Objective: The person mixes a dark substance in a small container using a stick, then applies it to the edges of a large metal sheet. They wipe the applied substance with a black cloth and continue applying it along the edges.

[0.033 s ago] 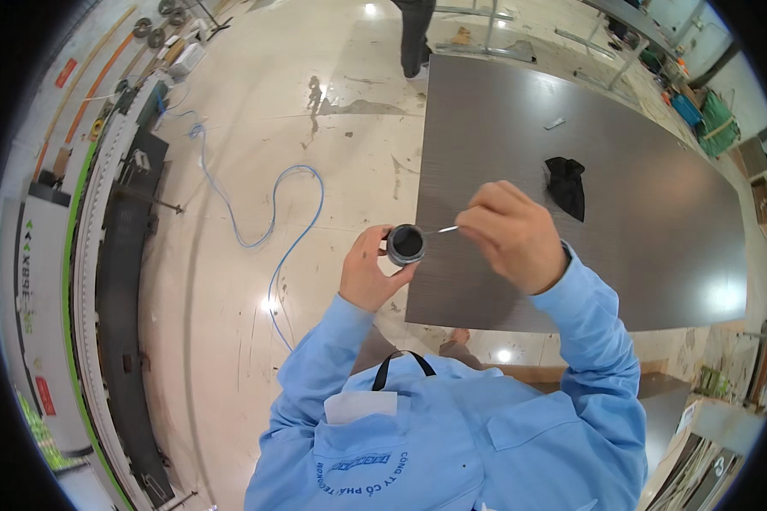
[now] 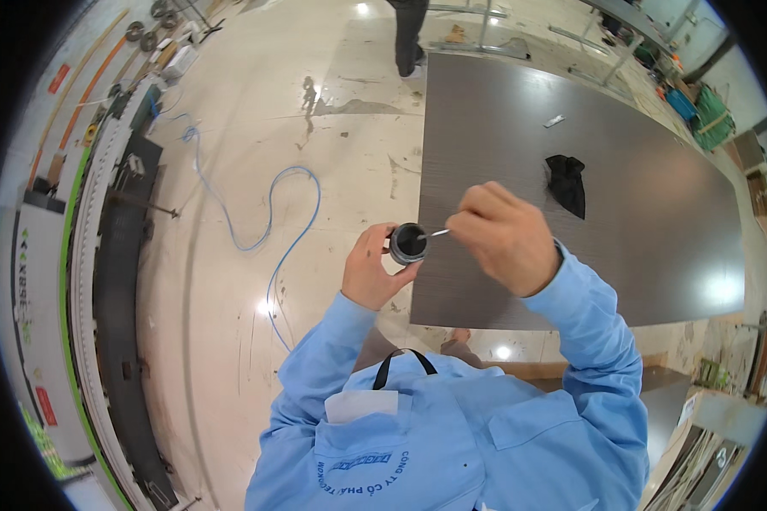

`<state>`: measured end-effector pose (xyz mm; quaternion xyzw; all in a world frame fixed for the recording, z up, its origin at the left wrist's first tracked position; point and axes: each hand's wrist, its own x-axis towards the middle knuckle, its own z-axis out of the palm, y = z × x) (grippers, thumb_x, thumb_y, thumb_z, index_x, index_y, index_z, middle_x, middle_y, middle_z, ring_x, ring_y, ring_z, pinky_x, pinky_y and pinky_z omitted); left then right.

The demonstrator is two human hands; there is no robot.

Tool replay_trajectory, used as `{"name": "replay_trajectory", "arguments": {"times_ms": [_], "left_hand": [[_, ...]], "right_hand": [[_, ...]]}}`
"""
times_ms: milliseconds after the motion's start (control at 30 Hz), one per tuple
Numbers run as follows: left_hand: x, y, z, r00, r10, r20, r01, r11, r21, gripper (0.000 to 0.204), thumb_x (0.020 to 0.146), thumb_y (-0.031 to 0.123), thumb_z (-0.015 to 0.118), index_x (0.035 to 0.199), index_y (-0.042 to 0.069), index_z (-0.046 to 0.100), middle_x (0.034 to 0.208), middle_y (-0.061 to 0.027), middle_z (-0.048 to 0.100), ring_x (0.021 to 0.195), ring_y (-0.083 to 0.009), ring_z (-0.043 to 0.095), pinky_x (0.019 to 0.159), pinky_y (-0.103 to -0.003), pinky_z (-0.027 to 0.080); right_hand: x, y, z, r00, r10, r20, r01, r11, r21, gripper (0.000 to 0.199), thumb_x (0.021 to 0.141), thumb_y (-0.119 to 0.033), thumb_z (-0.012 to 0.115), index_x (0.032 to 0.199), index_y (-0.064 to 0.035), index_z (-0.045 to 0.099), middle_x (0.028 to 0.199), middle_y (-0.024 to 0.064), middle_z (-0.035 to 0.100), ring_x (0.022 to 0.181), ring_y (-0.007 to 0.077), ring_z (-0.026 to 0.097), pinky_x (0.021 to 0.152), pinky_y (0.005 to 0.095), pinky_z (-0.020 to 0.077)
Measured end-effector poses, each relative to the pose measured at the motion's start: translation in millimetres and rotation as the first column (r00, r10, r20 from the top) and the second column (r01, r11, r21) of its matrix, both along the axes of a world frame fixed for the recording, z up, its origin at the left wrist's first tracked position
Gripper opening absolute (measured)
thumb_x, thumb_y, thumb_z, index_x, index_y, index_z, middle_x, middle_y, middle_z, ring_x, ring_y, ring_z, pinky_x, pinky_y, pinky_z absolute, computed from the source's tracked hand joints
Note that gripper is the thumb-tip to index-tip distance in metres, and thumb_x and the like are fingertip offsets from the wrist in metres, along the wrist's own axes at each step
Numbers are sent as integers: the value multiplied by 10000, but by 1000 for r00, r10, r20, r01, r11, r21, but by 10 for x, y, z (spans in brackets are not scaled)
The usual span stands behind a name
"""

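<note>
My left hand [image 2: 371, 269] is wrapped round a small dark jar [image 2: 398, 258], its open mouth tilted up. Black stuff shows inside the jar. Between the pinched fingers of my right hand [image 2: 507, 240] is a thin metal spatula-like tool [image 2: 439, 232], whose tip reaches over the rim into the jar. Both hands are raised beside the left edge of a large dark brown wood-grain panel [image 2: 486, 128]. On that panel lie a crumpled black cloth [image 2: 567, 186] and a small pale flat piece [image 2: 555, 121].
A long machine with a green edge [image 2: 77, 221] stands along the left. A blue hose [image 2: 274, 200] winds across the tiled floor [image 2: 230, 111]. At the top, another person's dark-trousered leg [image 2: 409, 38] is beside the panel. Metal frames [image 2: 486, 30] stand beyond it.
My right hand has shifted slightly left, and the tool's tip has moved from beside the jar's rim to inside its mouth. My left hand still holds the jar.
</note>
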<state>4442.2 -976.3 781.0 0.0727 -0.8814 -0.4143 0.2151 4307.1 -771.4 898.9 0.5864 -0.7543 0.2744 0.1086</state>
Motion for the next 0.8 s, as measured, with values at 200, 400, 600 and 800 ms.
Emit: {"name": "replay_trajectory", "arguments": {"times_ms": [200,400,600,800], "left_hand": [[-183,-803,-170,970,-243,2,243,970,-7,582,718,135,894,1222,61,614,1167,-107,675,1098,-314,669,886,-404,596],[-216,-1397,-195,940,-342,10,339,934,113,547,746,170,883,1211,59,618,1160,-107,675,1081,-320,665,880,-416,579],[-238,-1640,-235,931,-364,1,359,919,162,552,751,186,894,1211,30,632,1141,-129,679,1072,-312,673,858,-398,589],[-295,-1782,-213,931,-356,-74,362,929,81,548,731,165,917,1183,18,643,1081,-145,727,955,-262,745,804,-360,638]], "right_hand": [[321,-1153,-252,986,-71,-154,125,916,380,106,784,-44,705,874,-68,654,949,67,564,884,264,588,746,370,551],[451,-1497,-50,954,-278,-110,299,871,390,105,797,-74,729,880,-71,666,947,66,584,913,269,606,753,384,562],[512,-1571,236,932,-362,-21,348,877,331,91,818,-68,725,882,-71,660,941,74,595,924,284,627,771,393,568],[521,-1618,11,894,-440,-79,439,828,349,126,871,-128,777,895,-92,659,939,63,599,919,278,633,757,397,569]]}}
